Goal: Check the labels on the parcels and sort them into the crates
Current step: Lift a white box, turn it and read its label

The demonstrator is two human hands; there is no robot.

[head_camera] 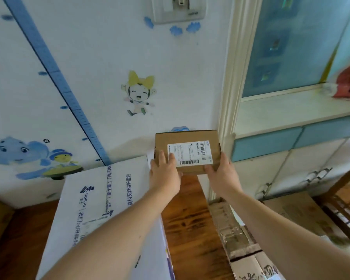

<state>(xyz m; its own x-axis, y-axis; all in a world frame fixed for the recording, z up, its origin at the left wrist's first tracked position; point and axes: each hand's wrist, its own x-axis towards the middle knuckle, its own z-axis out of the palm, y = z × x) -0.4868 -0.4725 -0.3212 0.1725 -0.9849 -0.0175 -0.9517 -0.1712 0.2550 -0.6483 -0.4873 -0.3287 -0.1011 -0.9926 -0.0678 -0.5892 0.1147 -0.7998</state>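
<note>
Wall with cartoon stickers directly behind the grip. Below and left of it, under the left forearm, white printed carton; straight beneath, wooden floor; below and right, taped cardboard box. Held aloft between both hands: small brown parcel, label turned to the camera. Gripping its left edge, left hand, fingers laid over the face up to the label's border. Clasping the lower right corner, right hand, thumb on the front.

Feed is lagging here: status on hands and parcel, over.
Both gripping cardboard parcel: left hand, right hand. Its shipping label faces camera. Below: white printed carton left, taped carton right.
</note>
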